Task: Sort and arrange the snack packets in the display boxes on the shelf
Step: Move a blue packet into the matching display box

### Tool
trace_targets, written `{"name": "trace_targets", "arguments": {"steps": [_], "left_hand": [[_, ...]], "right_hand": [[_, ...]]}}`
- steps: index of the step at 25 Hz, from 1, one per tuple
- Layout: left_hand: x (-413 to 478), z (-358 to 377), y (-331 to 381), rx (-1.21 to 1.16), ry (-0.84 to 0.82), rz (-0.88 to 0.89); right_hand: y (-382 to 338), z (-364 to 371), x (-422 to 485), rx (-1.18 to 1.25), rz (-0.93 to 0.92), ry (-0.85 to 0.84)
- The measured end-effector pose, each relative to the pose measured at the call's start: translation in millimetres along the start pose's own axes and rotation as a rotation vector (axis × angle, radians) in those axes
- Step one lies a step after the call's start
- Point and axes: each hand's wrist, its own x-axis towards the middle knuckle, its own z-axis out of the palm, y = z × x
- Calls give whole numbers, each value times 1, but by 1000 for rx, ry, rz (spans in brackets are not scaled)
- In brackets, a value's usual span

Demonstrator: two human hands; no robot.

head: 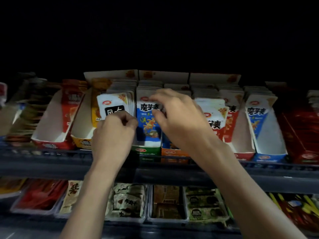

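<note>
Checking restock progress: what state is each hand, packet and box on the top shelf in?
left hand, gripping the white packets at their lower edge
right hand, pinching the blue packet near its top
blue packet, standing in the green box
left red box, mostly bare, packets only at the back
right blue box, mostly bare, packets only at the back

Dim light; blackness above; dark metal shelf (43, 163); clear trays (166, 220) on lower tier.
</note>
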Motion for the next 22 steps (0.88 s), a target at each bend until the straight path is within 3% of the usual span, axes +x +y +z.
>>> {"name": "trace_targets", "arguments": {"steps": [7,17,22], "left_hand": [[9,-10,-13,41,-8,-25],[6,-16,-14,32,-31,-1],[8,-13,-16,22,-34,-1]], "right_hand": [[-22,31,30,-200,105,-184],[-26,31,32,-312,184,-114],[-29,32,34,-246,179,-31]]}}
